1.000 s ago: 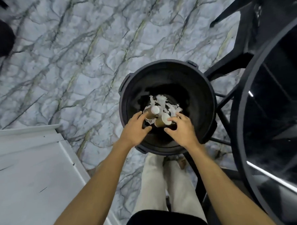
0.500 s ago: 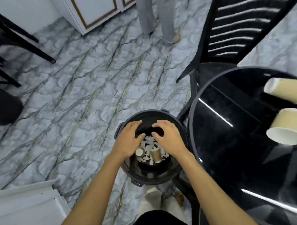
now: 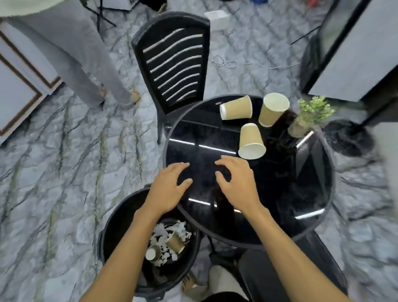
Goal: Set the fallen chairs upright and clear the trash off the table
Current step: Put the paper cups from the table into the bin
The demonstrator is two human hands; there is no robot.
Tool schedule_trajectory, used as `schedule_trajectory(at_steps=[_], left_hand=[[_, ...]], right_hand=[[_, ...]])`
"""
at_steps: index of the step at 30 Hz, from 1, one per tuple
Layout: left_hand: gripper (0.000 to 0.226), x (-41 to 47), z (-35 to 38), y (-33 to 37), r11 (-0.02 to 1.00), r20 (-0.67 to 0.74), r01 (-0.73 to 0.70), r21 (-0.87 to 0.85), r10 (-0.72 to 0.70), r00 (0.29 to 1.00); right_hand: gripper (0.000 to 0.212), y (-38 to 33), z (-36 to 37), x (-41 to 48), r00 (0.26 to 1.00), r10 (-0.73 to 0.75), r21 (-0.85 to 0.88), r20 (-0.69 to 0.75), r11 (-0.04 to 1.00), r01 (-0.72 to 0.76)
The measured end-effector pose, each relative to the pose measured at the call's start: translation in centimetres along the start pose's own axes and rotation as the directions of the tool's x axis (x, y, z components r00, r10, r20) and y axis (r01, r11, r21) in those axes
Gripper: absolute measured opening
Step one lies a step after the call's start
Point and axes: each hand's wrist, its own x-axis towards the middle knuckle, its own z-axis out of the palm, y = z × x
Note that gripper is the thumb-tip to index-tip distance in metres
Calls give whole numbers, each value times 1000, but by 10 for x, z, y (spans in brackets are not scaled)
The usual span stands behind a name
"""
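Three tan paper cups lie tipped on the round black glass table [image 3: 276, 216]: one at the back left [image 3: 236, 107], one at the back right [image 3: 272, 110], and the nearest one [image 3: 250, 141]. My left hand [image 3: 169, 188] hovers over the table's near-left edge, empty, fingers spread. My right hand [image 3: 237, 183] is over the tabletop just short of the nearest cup, also empty with fingers apart. A black bin [image 3: 119, 225] on the floor at the table's left holds two cups and torn white paper. A black slatted chair [image 3: 174, 60] stands upright behind the table.
A small potted green plant [image 3: 310, 116] sits at the table's back right. Another person's grey-trousered legs [image 3: 91, 64] stand on the marble floor at left. A dark chair seat [image 3: 290, 272] is below the table's near edge. A white cabinet [image 3: 10, 86] is at far left.
Both hands let go of two cups into the bin, then rose and moved right over the table. My view lifted from the bin to the tabletop.
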Motion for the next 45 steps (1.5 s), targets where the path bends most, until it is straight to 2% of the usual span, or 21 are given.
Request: schedule_trajectory(at_steps=[3,5,8,14,22,29,35,39,42,45], left_hand=[[50,20,20,26,999,41,-53,9,52,998],[50,31,31,39,997,52,-74,2,73,996],[52,49,45,55,995,45,-91,28,90,995],[55,81,63,65,996,10,-59,66,59,998],[55,109,79,50,994,6,0,107,-1,1000],[59,155,70,52,976,-52,-51,213,63,997],[70,238,55,75,911,-129,-147,385,211,969],[83,288,61,83,845,-83,-200,496,275,958],[91,310,75,83,831,-15,-232,505,277,961],[87,318,87,78,816,45,-267,512,284,958]], right_hand=[[31,30,-27,4,988,22,-67,-153,997,-33],[33,46,-37,11,982,33,-110,-185,992,-54],[43,66,-43,27,984,98,-137,-147,984,-118],[55,90,-33,71,989,143,-153,-50,977,-149],[60,102,-6,116,973,229,-207,32,954,-218],[50,109,-10,124,966,259,-190,-17,947,-257],[50,120,-19,134,958,280,-154,-54,946,-285],[51,128,-18,137,950,301,-118,-84,944,-309],[51,132,-17,135,948,303,-110,-96,944,-312],[51,135,-17,132,951,293,-108,-102,947,-303]])
